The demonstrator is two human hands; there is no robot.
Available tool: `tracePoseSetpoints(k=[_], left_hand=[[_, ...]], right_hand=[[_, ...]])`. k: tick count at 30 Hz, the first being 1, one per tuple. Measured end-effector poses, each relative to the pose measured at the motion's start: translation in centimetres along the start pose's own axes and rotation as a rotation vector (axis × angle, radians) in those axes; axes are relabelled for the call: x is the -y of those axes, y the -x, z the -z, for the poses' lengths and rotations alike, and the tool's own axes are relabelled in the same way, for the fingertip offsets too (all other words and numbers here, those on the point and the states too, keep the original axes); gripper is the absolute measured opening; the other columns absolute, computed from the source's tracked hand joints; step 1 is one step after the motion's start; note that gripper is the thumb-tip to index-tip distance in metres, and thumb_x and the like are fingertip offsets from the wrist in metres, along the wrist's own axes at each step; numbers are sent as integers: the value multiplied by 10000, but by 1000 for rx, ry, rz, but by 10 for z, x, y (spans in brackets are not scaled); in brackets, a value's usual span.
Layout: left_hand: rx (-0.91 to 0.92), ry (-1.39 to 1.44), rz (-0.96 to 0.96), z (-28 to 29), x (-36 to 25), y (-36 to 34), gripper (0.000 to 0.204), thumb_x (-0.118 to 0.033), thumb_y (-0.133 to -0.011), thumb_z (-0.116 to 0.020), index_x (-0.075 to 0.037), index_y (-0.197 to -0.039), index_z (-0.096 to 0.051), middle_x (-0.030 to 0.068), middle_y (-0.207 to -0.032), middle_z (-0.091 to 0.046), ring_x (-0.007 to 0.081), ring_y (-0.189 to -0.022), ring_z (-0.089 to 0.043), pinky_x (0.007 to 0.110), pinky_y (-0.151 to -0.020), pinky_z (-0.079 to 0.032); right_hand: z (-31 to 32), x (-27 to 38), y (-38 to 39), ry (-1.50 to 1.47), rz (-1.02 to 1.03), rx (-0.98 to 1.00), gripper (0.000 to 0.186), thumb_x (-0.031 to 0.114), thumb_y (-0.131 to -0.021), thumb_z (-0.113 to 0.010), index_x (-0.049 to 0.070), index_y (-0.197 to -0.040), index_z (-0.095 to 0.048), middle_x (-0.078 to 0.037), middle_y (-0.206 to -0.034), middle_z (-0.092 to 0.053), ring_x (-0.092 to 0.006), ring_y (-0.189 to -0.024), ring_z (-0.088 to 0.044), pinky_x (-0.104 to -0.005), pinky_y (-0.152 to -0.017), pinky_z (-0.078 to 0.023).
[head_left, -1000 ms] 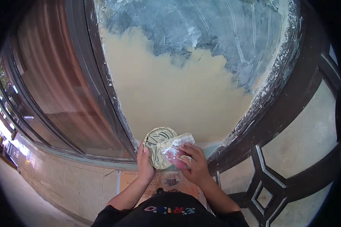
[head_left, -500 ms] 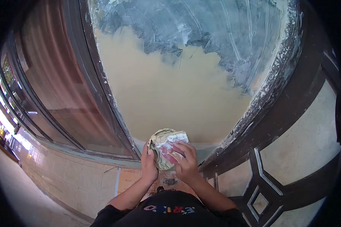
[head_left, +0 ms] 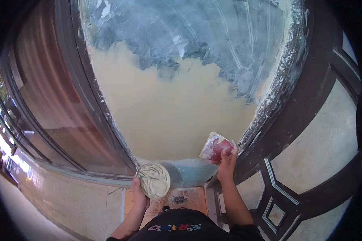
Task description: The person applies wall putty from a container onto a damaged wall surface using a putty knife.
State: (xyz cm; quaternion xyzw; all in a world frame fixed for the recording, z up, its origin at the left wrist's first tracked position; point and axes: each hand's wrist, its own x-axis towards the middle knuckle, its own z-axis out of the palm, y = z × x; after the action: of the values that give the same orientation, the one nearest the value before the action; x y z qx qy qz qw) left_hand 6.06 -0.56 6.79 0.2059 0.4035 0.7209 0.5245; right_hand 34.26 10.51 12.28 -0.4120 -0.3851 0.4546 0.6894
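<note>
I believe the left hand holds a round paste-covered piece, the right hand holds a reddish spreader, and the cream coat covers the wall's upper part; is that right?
Not quite: the head view shows the cream coat on the lower wall, below the blue-grey area. The left hand does hold a round paste-covered piece, and the right hand a reddish spreader.

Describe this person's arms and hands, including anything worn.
The left hand and right hand are ungloved, with no watch or bracelet visible. The forearms are bare below short black fabric sleeves, matching the black fabric shirt with multicoloured lettering.
</note>
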Motion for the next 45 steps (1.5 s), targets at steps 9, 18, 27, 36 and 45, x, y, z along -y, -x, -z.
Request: tracePoseSetpoints(k=[9,18,27,36,45], left_hand=[[-22,-12,0,39,8,-4,482,-382,-1020,-371,-39,-1356,-417,132,-1314,-528,268,-1213,-536,411,-1020,-439],[19,17,6,28,-4,-9,412,-303,-1027,-359,-35,-1329,-439,122,-1301,-532,251,-1209,-532,389,-1023,-436],[29,-13,-35,60,-8,-17,407,-285,-1036,-325,-36,-1339,-435,128,-1303,-528,250,-1217,-528,393,-1033,-429],[-64,49,-47,87,-20,-15,405,-272,-1034,-365,-24,-1350,-420,130,-1300,-530,243,-1204,-534,379,-1023,-435],[-72,83,-29,104,-17,-29,422,-256,-1033,-389,-9,-1374,-394,132,-1307,-523,237,-1208,-527,374,-1028,-429]], right_hand=[[16,-7,-13,74,60,-45,517,119,-949,-564,128,-1403,-316,-108,-1216,-514,-205,-848,-624,-253,-502,-539],[-98,109,-67,718,645,387,358,116,-881,-636,40,-1198,-487,-162,-969,-645,-283,-841,-653,-377,-756,-519],[-219,191,-95,1042,1003,535,279,171,-867,-605,8,-1068,-501,-235,-934,-633,-445,-881,-597,-486,-742,-475],[-235,204,-79,1244,1122,622,252,165,-874,-607,11,-1039,-494,-252,-908,-625,-454,-850,-602,-503,-707,-468],[-222,221,-75,1137,985,556,263,184,-864,-624,22,-1035,-507,-232,-904,-625,-426,-822,-612,-471,-688,-470]])
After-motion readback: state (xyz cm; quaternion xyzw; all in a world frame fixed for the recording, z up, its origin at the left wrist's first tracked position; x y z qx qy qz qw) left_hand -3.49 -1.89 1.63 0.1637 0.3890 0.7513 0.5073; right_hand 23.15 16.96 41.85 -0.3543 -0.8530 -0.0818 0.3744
